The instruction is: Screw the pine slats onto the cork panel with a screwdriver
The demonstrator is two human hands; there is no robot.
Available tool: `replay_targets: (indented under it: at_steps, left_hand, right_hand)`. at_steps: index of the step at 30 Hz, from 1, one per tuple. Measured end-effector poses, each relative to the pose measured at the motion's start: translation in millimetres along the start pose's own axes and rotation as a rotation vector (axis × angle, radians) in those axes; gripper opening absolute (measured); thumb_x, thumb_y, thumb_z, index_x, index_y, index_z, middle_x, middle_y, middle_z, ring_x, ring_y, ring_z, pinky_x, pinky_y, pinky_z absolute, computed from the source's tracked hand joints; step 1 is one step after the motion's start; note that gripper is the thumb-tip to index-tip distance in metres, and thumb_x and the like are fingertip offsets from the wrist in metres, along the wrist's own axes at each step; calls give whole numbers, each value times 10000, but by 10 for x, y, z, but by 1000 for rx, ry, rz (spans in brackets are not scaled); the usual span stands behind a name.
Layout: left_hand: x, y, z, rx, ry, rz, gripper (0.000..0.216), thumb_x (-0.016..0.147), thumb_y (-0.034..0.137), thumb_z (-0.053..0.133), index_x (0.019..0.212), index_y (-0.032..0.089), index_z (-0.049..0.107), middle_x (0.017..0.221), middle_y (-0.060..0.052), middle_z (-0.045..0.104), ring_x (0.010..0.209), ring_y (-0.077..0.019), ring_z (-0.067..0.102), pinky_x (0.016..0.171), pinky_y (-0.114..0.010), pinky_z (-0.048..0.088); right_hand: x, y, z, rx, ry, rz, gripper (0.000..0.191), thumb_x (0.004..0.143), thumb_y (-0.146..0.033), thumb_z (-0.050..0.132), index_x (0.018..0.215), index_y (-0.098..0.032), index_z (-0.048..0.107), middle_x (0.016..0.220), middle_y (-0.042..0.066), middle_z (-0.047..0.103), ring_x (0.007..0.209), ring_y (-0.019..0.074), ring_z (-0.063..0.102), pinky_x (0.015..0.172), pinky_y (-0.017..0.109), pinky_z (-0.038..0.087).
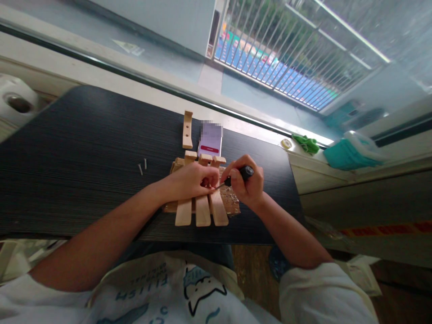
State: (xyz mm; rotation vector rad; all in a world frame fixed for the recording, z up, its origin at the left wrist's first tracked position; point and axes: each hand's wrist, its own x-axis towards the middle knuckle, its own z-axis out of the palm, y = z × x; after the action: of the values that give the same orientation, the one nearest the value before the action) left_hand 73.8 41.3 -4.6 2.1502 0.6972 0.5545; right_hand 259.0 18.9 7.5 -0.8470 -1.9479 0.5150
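My right hand (248, 182) is wrapped round the black handle of a screwdriver (245, 173). Its thin shaft slants down to the left and reaches the fingertips of my left hand (197, 180). Those fingertips are pinched together over the rightmost of three pale wooden pieces; whatever they hold is hidden. Side by side, the left wooden piece (184, 213), middle wooden piece (203, 213) and right wooden piece (219, 210) lie on a brown wrapped pad (232, 201), their hooked ends pointing away from me.
Another wooden hook piece (186, 130) with two holes lies beyond, beside a phone (211, 137). Two screws (142, 166) rest left on the black table (84, 157). A green cloth (305, 144) and a teal container (353, 150) stand on the window ledge. A white roll (16, 99) is far left.
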Motion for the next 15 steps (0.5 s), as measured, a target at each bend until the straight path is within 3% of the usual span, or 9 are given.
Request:
replay_targets:
  at_steps: [9,15]
  left_hand:
    - [-14,19,-12,-15,6,-29,55,760,114,605,796,156,598,633,55,565,538,-72,490,551,-190,363]
    - [-10,15,-7,-35,18,-24,65,761,110,612,802,155,589,650,52,585,536,-71,486,545,-187,362]
  right_hand:
    - [28,-18,-32,-21,31,55,178,913,-363,518,816,-241,433,570,-65,586,421,67,459,462,231,401]
    - [23,-14,-37,-28,20,45,183,911,-369,513,814,-240,427,583,-56,596,465,82,520,488,240,424]
